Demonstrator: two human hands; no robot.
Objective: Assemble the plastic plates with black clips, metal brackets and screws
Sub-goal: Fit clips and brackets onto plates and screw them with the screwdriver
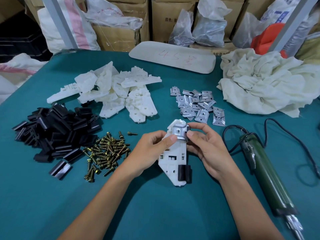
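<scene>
Holding both hands clamped on the plastic plate [171,160]: left hand [152,149] steadies it, right hand [206,144] seats metal bracket [179,133] for screwing.

Your work surface is a teal table cover [173,213]. At its right edge you find a green electric screwdriver [265,172] lying flat, bit end nearest you, with its black cable [292,134] looping beside it. A crumpled cream cloth [265,84] sits at the far right. A pale oblong pad [173,57] with red handwriting lies at the far edge. Behind the table you see cardboard boxes [173,19], clear plastic bags [207,26] and a white woven sack [69,23].
</scene>
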